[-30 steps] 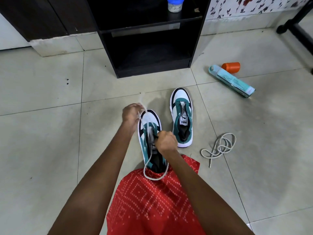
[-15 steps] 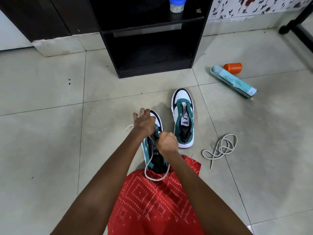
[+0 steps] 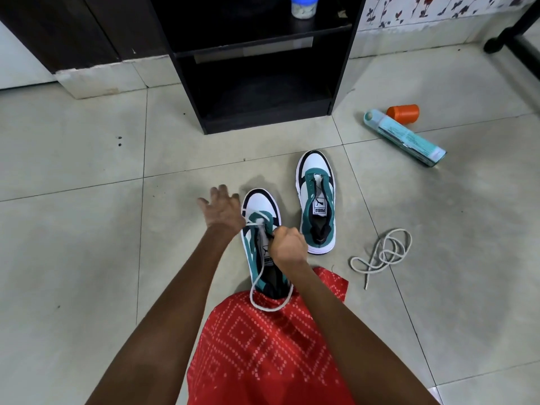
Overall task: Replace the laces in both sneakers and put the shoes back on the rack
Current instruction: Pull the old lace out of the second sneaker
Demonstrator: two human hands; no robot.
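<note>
Both sneakers sit on the floor before the dark rack (image 3: 190, 92), neither on it. The far sneaker (image 3: 317, 200) is unlaced; a coiled lace (image 3: 382, 254) lies on the tiles beside it. The near sneaker (image 3: 260, 204) has only its lowest eyelets threaded with a white lace (image 3: 257, 276). The right hand (image 3: 287, 244) is clenched on that lace; the left hand (image 3: 223, 213) is spread, holding nothing.

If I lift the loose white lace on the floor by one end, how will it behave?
Probably floppy: the loose lace lies in slack loops. Likely light, being thin cord. Its overlapping loops might snag while uncoiling.
</note>
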